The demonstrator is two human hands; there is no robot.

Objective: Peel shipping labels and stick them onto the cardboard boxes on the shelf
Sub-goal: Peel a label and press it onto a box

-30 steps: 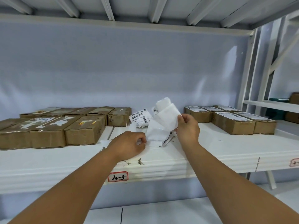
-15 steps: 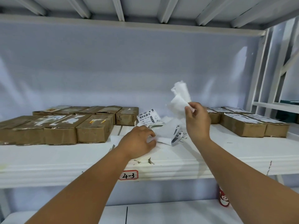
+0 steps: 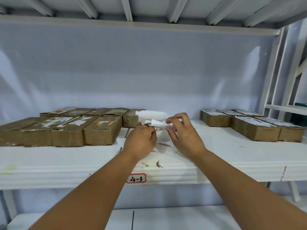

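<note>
Above the 4-3 tag (image 3: 136,179), the left hand (image 3: 141,141) and right hand (image 3: 182,135) pinch one curled label (image 3: 159,124). Cardboard boxes (image 3: 99,133) sit left of the tag.

Two hands meet over a white shelf (image 3: 232,156). The right hand (image 3: 184,136) pinches a curled paper (image 3: 159,125) with thumb and fingers. The left hand (image 3: 141,141) pinches its other end. A white sheet (image 3: 151,114) sticks up just behind them, and flat papers (image 3: 163,144) lie under the hands. The left boxes (image 3: 69,130) are brown, in rows, with torn white bits on top. The right boxes (image 3: 259,133) have labels (image 3: 254,121) on top. A tag (image 3: 136,178) on the shelf's front edge reads 4-3.
</note>
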